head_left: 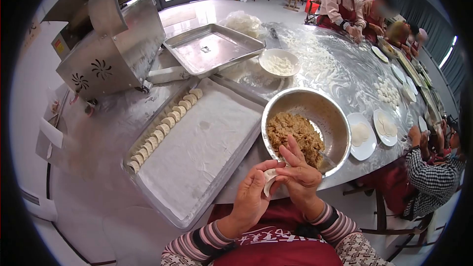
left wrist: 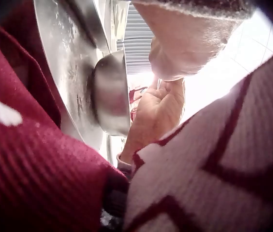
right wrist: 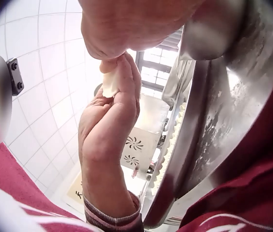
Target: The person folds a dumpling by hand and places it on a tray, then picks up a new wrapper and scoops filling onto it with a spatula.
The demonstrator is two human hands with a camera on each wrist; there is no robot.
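In the head view, a half-folded white dumpling (head_left: 269, 181) is held between both hands in front of the apron. My left hand (head_left: 248, 199) grips it from the left, thumb and fingers curled round the dough. From the other side my right hand (head_left: 301, 177) pinches its edge, with other fingers extended upward. The right wrist view shows the pale dumpling (right wrist: 110, 84) between the left fingers, just below my right hand (right wrist: 136, 24). Just beyond the hands stands a steel bowl (head_left: 340, 118) of brown minced filling (head_left: 294, 130).
Left of the bowl, a lined tray (head_left: 207, 128) has a row of finished dumplings (head_left: 162, 130) along its far-left side. Behind lie an empty metal tray (head_left: 212, 44) and a flour bowl (head_left: 279, 62). Plates of wrappers (head_left: 361, 136) stand at right; a steel machine (head_left: 111, 44) stands left. Other people work around the table.
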